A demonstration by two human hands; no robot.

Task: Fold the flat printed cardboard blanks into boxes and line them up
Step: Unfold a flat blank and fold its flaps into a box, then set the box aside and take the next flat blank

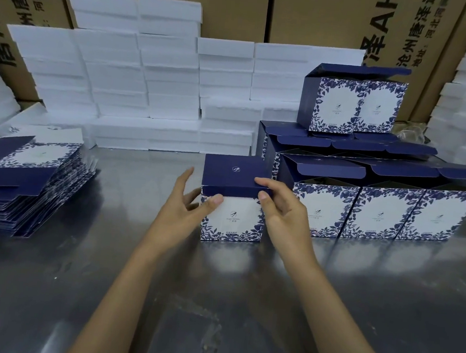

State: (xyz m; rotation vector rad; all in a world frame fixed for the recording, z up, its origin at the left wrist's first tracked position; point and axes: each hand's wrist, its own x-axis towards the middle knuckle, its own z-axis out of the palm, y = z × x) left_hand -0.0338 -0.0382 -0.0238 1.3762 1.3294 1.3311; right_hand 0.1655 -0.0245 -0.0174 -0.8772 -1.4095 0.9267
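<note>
One stack of flat navy-and-white floral cardboard blanks (pixel 25 183) lies at the table's left edge — too many to count. At centre stands one folded navy-lidded floral box (pixel 234 201) on the steel table (pixel 215 301); the left hand (pixel 186 209) touches its front with fingers relaxed, the right hand (pixel 277 202) pinches the lid's right corner. Just right, three open-flapped boxes (pixel 386 212) stand in a row — more are stacked behind.
</note>
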